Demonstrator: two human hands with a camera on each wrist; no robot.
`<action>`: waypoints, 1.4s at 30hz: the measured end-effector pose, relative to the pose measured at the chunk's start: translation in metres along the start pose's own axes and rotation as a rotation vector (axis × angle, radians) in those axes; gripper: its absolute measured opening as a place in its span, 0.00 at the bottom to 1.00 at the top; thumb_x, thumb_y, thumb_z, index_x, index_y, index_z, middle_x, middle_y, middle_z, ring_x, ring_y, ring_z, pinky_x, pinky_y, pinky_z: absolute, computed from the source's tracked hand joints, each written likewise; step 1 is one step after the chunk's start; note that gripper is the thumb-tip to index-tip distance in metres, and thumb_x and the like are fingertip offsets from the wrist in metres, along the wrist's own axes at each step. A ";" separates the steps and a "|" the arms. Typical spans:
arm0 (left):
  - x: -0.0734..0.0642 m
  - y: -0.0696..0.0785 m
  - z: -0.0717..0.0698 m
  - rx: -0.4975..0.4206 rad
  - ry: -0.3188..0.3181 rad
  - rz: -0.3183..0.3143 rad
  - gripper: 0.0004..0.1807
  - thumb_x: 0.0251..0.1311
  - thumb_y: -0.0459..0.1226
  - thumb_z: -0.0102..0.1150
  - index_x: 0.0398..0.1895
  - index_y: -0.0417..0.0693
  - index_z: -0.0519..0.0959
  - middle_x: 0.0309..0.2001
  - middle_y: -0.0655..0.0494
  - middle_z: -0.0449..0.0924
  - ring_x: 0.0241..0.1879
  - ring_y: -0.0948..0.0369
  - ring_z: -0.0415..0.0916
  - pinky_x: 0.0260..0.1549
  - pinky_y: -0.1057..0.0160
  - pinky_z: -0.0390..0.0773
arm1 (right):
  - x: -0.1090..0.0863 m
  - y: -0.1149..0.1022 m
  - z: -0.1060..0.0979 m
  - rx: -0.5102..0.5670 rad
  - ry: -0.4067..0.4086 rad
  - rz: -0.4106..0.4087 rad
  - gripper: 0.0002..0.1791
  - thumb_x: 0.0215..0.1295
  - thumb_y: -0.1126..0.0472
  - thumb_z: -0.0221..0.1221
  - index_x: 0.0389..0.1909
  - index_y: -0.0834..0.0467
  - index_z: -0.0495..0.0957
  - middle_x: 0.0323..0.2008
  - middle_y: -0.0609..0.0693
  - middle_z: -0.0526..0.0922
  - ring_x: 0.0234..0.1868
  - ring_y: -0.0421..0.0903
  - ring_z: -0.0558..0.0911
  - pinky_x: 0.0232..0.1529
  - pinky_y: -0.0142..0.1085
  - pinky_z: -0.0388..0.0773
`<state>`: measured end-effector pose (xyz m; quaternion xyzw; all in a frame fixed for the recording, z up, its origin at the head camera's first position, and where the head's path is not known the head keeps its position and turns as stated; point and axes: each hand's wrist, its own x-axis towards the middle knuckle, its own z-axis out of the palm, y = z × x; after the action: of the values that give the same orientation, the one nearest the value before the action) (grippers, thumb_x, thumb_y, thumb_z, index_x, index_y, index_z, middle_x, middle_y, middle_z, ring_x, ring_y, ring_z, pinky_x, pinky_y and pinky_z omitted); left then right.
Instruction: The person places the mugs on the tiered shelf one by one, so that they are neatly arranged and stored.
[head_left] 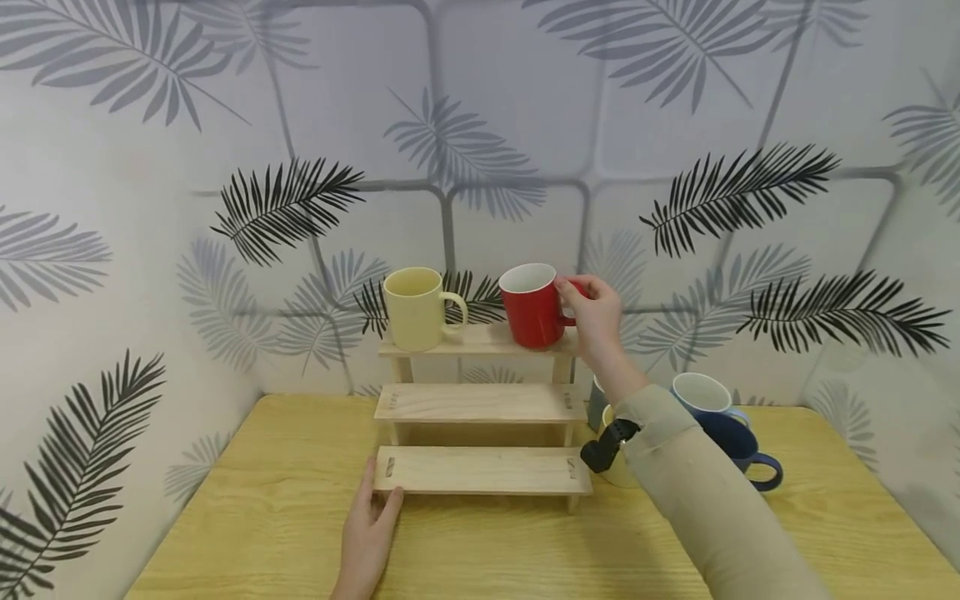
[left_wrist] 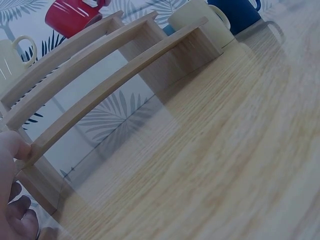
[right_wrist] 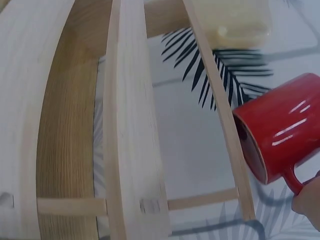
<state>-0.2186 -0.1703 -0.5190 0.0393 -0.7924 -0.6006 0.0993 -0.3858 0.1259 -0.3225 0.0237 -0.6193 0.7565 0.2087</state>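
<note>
red mug (head_left: 529, 312), near top shelf (head_left: 480, 336) edge, has room leftward.

Yellowish wood-grain table (head_left: 262, 500); behind it, leaf-print wall (head_left: 517, 83), perhaps papered.

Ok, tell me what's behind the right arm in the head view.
Past the arm show parts of a navy mug, a light-blue mug with a white inside, a yellow mug and something grey-blue. The arm hides parts of them and anything wholly behind it.

Pale palm-frond wallpaper (head_left: 517, 108) at twelve o'clock, side walls (head_left: 135, 325) at nine and three, yellow wood-grain desk (head_left: 262, 508) at six
</note>
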 end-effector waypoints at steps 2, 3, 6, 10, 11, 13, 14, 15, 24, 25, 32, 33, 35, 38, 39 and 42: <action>0.001 0.000 0.000 0.000 0.000 0.007 0.43 0.68 0.51 0.52 0.76 0.45 0.43 0.74 0.41 0.42 0.71 0.45 0.46 0.66 0.53 0.56 | 0.004 0.001 -0.003 -0.001 -0.022 0.010 0.05 0.60 0.62 0.66 0.27 0.52 0.80 0.25 0.43 0.77 0.32 0.43 0.74 0.23 0.32 0.78; 0.001 0.000 0.000 0.001 -0.001 0.009 0.43 0.68 0.50 0.52 0.76 0.45 0.43 0.74 0.41 0.42 0.71 0.46 0.46 0.66 0.53 0.56 | 0.005 0.001 -0.005 -0.010 -0.031 0.012 0.05 0.61 0.62 0.65 0.28 0.53 0.80 0.25 0.42 0.77 0.32 0.43 0.73 0.23 0.31 0.77; 0.002 -0.001 0.000 0.008 -0.002 0.009 0.43 0.68 0.50 0.53 0.76 0.45 0.43 0.74 0.42 0.43 0.71 0.46 0.47 0.66 0.54 0.56 | 0.007 0.002 -0.010 -0.037 -0.058 0.009 0.03 0.62 0.64 0.63 0.31 0.57 0.80 0.25 0.41 0.77 0.32 0.42 0.73 0.24 0.30 0.73; 0.001 -0.002 0.000 0.002 -0.006 0.010 0.43 0.68 0.49 0.53 0.76 0.44 0.43 0.74 0.41 0.42 0.71 0.46 0.46 0.66 0.55 0.56 | 0.010 0.005 -0.018 -0.038 -0.093 0.005 0.04 0.65 0.65 0.61 0.36 0.64 0.79 0.25 0.40 0.78 0.31 0.41 0.73 0.26 0.31 0.71; 0.001 -0.002 0.001 0.002 -0.006 0.008 0.43 0.68 0.49 0.53 0.76 0.44 0.43 0.74 0.41 0.42 0.71 0.46 0.46 0.65 0.55 0.57 | 0.011 0.006 -0.020 -0.032 -0.098 0.005 0.05 0.65 0.66 0.60 0.36 0.65 0.78 0.25 0.40 0.78 0.30 0.41 0.73 0.26 0.31 0.71; 0.001 -0.002 0.001 0.005 -0.005 0.003 0.43 0.67 0.50 0.53 0.76 0.44 0.43 0.74 0.41 0.42 0.71 0.46 0.46 0.66 0.54 0.57 | 0.012 0.008 -0.024 -0.023 -0.107 0.011 0.06 0.66 0.66 0.59 0.37 0.66 0.77 0.25 0.40 0.79 0.28 0.40 0.73 0.27 0.31 0.71; 0.001 -0.002 0.001 0.010 -0.002 0.000 0.43 0.67 0.50 0.53 0.76 0.44 0.44 0.74 0.40 0.43 0.71 0.45 0.47 0.65 0.53 0.57 | 0.012 0.009 -0.025 -0.016 -0.108 0.015 0.06 0.66 0.66 0.59 0.38 0.67 0.77 0.25 0.40 0.79 0.27 0.40 0.73 0.28 0.31 0.71; 0.001 -0.002 0.001 0.014 -0.002 -0.003 0.44 0.67 0.51 0.53 0.76 0.44 0.44 0.74 0.39 0.43 0.71 0.45 0.47 0.65 0.53 0.57 | 0.012 0.010 -0.026 -0.010 -0.105 0.018 0.06 0.66 0.66 0.59 0.37 0.67 0.77 0.25 0.40 0.79 0.27 0.39 0.73 0.29 0.31 0.71; 0.000 -0.003 0.002 0.017 0.002 0.003 0.43 0.68 0.50 0.53 0.76 0.43 0.44 0.74 0.39 0.43 0.70 0.44 0.47 0.65 0.53 0.57 | 0.008 0.012 -0.033 -0.076 -0.118 0.014 0.06 0.67 0.63 0.59 0.40 0.62 0.78 0.28 0.41 0.78 0.33 0.41 0.72 0.37 0.32 0.71; 0.000 -0.003 0.002 0.019 0.002 0.004 0.43 0.68 0.50 0.53 0.76 0.43 0.44 0.74 0.39 0.43 0.70 0.44 0.47 0.65 0.53 0.57 | 0.007 0.012 -0.034 -0.112 -0.128 0.007 0.08 0.68 0.62 0.58 0.43 0.63 0.78 0.30 0.41 0.77 0.35 0.40 0.72 0.39 0.32 0.71; 0.000 -0.001 0.002 0.026 0.002 0.000 0.42 0.68 0.50 0.52 0.76 0.44 0.44 0.73 0.38 0.43 0.70 0.42 0.47 0.65 0.51 0.57 | -0.006 0.009 -0.054 -0.296 -0.183 0.001 0.23 0.71 0.60 0.54 0.63 0.66 0.67 0.56 0.55 0.71 0.51 0.43 0.71 0.52 0.33 0.69; 0.000 -0.001 0.002 0.027 0.003 0.000 0.42 0.68 0.51 0.52 0.76 0.44 0.44 0.73 0.38 0.43 0.70 0.42 0.48 0.65 0.51 0.57 | -0.008 0.010 -0.058 -0.309 -0.191 0.002 0.24 0.71 0.60 0.54 0.64 0.66 0.66 0.58 0.58 0.69 0.53 0.45 0.70 0.54 0.35 0.68; 0.000 -0.001 0.001 0.030 0.001 -0.001 0.43 0.68 0.51 0.52 0.76 0.45 0.44 0.73 0.37 0.42 0.70 0.41 0.47 0.65 0.50 0.58 | -0.014 0.013 -0.066 -0.344 -0.219 0.005 0.25 0.72 0.59 0.53 0.65 0.66 0.64 0.61 0.61 0.67 0.57 0.50 0.68 0.58 0.40 0.66; 0.000 -0.001 0.001 0.031 0.004 -0.004 0.43 0.68 0.52 0.52 0.76 0.45 0.44 0.73 0.37 0.43 0.69 0.41 0.48 0.65 0.50 0.58 | -0.022 0.019 -0.080 -0.392 -0.265 -0.004 0.27 0.73 0.56 0.52 0.66 0.66 0.62 0.63 0.62 0.65 0.61 0.55 0.66 0.62 0.46 0.63; 0.000 -0.001 0.001 0.030 0.003 -0.005 0.43 0.68 0.52 0.52 0.76 0.45 0.44 0.73 0.37 0.42 0.70 0.41 0.47 0.65 0.50 0.58 | -0.025 0.021 -0.084 -0.401 -0.277 -0.010 0.28 0.73 0.56 0.52 0.67 0.66 0.61 0.64 0.62 0.64 0.62 0.56 0.65 0.63 0.48 0.62; 0.000 0.000 0.001 0.016 0.001 -0.008 0.43 0.68 0.52 0.52 0.76 0.45 0.44 0.74 0.38 0.42 0.70 0.41 0.47 0.65 0.50 0.58 | -0.034 0.024 -0.095 -0.429 -0.301 -0.030 0.29 0.73 0.56 0.51 0.68 0.67 0.59 0.64 0.64 0.64 0.63 0.58 0.65 0.66 0.50 0.59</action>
<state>-0.2188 -0.1696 -0.5191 0.0436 -0.7969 -0.5946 0.0973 -0.3419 0.2021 -0.3769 0.1004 -0.7892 0.5927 0.1256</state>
